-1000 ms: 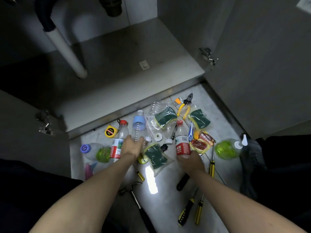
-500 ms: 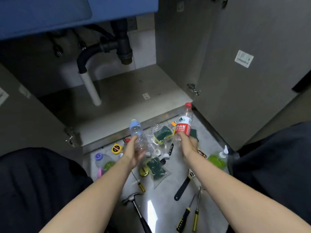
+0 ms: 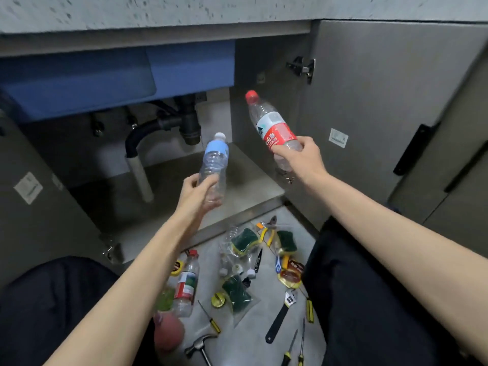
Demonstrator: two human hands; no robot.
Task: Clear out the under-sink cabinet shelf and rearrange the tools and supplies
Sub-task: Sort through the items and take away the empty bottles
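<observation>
Cabinet shelf [image 3: 237, 186] under the blue sink basin [image 3: 79, 85] lies bare and grey, with a black drain trap [image 3: 169, 122] and a white pipe [image 3: 140, 178] standing on it at the left. Both cabinet doors stand open; the right door [image 3: 383, 107] carries a hinge [image 3: 303, 68] and a small label. The speckled surface [image 3: 237, 7] runs across the top edge of the view.

Tools and supplies lie on the floor [image 3: 245, 344] in front of the shelf: bagged green sponges [image 3: 244, 241], a red-capped bottle [image 3: 186, 283], pliers [image 3: 268, 228], an adjustable wrench [image 3: 281, 315], a hammer [image 3: 200, 346] and several yellow-handled screwdrivers [image 3: 298, 347].

Left hand [image 3: 196, 194]: the grip is clamped around the lower body of a clear bottle with a blue label [image 3: 214, 165], held nearly upright above the shelf front. Right hand [image 3: 301, 157]: the grip is clamped around the lower half of a bottle with a red label and red cap [image 3: 272, 128], tilted with the cap up and to the left, in front of the cabinet's right inner wall.
</observation>
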